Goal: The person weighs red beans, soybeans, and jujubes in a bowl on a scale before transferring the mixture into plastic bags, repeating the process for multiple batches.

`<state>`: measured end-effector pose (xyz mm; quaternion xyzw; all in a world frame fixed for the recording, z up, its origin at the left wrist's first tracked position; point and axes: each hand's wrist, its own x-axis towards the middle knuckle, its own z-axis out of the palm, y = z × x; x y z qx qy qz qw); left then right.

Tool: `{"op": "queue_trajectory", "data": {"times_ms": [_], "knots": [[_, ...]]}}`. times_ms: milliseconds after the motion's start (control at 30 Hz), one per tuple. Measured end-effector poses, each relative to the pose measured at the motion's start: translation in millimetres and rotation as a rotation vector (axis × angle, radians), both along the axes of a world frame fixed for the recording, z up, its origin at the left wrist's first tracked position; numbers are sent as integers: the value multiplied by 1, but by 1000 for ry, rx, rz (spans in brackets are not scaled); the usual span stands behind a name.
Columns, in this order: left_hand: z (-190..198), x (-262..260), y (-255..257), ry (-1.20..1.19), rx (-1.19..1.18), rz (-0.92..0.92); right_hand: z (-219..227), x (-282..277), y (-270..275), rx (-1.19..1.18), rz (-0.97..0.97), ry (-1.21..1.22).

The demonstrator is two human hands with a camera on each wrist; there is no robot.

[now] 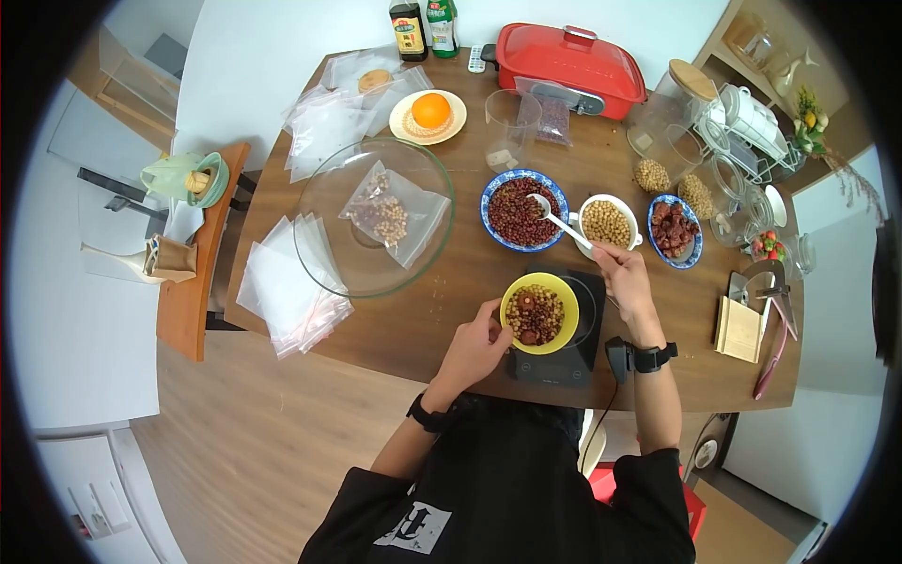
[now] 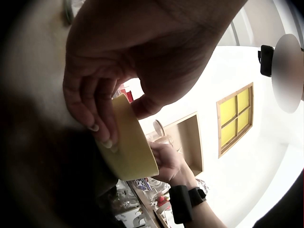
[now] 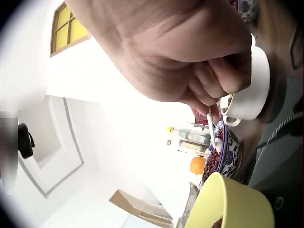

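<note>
My left hand (image 1: 475,348) grips the near left rim of a yellow bowl (image 1: 571,324), thumb on one side of the wall and fingers on the other in the left wrist view. Inside lie chickpea-like beans, red beans and reddish-brown dried fruit. With my right hand (image 1: 628,284) I hold a white spoon (image 1: 568,228) by its handle. Its tip dips into the red beans (image 1: 515,211) in a blue-and-white bowl (image 1: 486,218). Next to this stands a white handled cup (image 1: 632,240) of pale beans (image 1: 605,223), just beyond my right fingers.
A black induction cooker (image 1: 554,371) lies beneath the yellow bowl. Dried dates (image 1: 673,228) fill another patterned bowl at right. A large glass bowl (image 1: 310,254) with a filled plastic bag (image 1: 399,214) stands at left. Glass jars (image 1: 742,211) crowd the right; a red electric pot (image 1: 573,61) is behind.
</note>
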<state>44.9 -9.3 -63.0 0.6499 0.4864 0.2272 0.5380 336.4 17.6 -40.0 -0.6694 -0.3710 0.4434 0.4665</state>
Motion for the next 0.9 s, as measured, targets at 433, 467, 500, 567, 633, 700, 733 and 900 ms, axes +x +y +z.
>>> {"op": "queue_trajectory", "data": {"times_ms": [433,467,500,567,633,700,733,900], "knots": [[5,0,2,-25,-43,19,51,33,-69,-142,-16,444],[5,0,2,-27,-39,26,52,35,-81,-142,-16,441],[4,0,2,-30,-35,31,53,37,-94,-146,45,256],[3,1,2,-45,-40,32,60,27,-117,-5,198,-225],[3,4,1,-57,-47,31,58,18,-131,191,272,-506],[5,6,0,-70,-48,32,67,12,-138,145,259,-564],[4,7,-1,-70,-49,27,71,10,-141,105,250,-624],[5,7,-5,-89,-44,34,35,27,-150,54,167,-400]]}}
